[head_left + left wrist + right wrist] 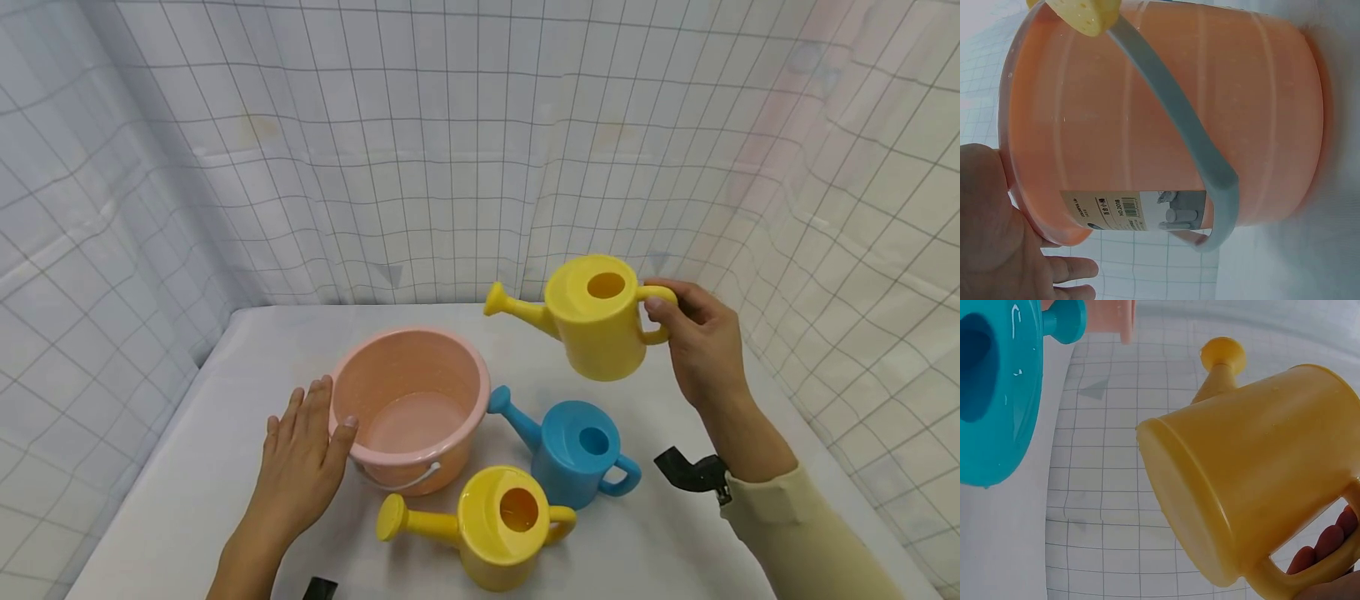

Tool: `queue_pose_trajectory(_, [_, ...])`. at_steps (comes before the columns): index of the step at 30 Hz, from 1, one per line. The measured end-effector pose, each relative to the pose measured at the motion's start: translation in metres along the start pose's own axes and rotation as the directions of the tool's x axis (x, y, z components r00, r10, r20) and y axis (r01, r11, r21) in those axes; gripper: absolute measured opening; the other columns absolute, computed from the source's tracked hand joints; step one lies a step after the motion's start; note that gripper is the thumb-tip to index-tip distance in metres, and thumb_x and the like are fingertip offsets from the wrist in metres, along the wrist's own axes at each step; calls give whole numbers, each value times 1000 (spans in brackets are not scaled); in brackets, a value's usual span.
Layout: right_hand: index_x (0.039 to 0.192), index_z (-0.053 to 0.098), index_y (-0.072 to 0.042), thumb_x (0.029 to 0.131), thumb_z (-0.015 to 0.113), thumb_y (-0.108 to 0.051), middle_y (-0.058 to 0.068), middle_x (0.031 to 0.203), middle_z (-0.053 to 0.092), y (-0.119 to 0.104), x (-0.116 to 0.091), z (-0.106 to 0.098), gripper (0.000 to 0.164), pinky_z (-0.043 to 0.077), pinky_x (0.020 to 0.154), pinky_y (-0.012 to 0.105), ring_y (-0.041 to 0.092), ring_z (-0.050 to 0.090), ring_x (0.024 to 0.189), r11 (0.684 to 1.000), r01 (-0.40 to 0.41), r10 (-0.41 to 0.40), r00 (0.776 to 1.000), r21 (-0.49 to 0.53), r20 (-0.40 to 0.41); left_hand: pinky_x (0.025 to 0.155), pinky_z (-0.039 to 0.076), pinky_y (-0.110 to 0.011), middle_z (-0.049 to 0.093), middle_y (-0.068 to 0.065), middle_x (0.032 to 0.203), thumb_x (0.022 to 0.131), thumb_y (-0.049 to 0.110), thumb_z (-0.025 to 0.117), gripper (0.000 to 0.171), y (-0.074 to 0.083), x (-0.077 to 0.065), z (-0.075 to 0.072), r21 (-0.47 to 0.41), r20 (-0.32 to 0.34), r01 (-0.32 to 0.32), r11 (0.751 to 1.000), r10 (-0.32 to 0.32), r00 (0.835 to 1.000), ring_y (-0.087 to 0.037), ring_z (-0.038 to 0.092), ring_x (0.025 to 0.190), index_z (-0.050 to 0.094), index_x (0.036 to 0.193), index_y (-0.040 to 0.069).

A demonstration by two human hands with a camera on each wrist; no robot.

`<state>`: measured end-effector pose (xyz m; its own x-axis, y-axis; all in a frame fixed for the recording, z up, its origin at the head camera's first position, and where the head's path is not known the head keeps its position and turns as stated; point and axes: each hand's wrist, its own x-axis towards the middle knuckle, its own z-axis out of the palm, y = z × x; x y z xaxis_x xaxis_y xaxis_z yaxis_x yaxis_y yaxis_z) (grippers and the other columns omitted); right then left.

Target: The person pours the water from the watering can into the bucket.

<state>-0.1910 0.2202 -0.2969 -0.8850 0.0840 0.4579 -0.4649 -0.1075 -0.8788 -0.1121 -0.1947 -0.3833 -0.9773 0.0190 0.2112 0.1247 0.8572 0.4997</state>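
In the head view my right hand (701,346) grips the handle of a yellow watering can (600,321), raised above the table with its spout toward the left. The right wrist view shows the can's base and side (1241,481), with fingers curled through the handle. My left hand (303,458) lies with straight fingers against the left rim of a pink bucket (408,337); the left wrist view shows the bucket's side with a label (1135,210) and a grey handle (1179,112). The bucket seems to hold some water.
A blue watering can (573,454) stands right of the bucket. A second yellow watering can (498,525), with liquid inside, stands in front, its spout pointing left. White gridded curtains (450,167) enclose the white table (270,333) at the back and sides.
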Motion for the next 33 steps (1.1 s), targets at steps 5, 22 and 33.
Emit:
queue_pose_trajectory(5, [111,61,10,89,62,-6,3,97,62,7,-5,-4,27,48,82,18,17,51,89,1000,4,-3,999,24,-37,111,-2,-67,14,-22,157,101,45,29,66,0,0,0,-5,1,-1,1000,1,1000,-41,3,146,5,153,12])
queue_pose_trajectory(22, [105,65,5,87,65,-5,4,98,63,34,-19,-13,21,47,85,22,18,51,86,993,-88,104,969,81,-225,111,-3,-66,12,-22,158,101,46,28,67,1,0,0,-8,10,2,1000,-2,1000,-40,1,147,2,153,14])
queue_pose_trajectory(33, [107,65,3,87,66,-10,2,99,62,53,-29,-15,23,47,88,21,17,52,87,985,-164,172,940,49,-296,110,-1,-67,13,-22,157,101,46,28,67,0,-1,1,-5,3,-2,1000,2,1000,-41,2,147,2,153,14])
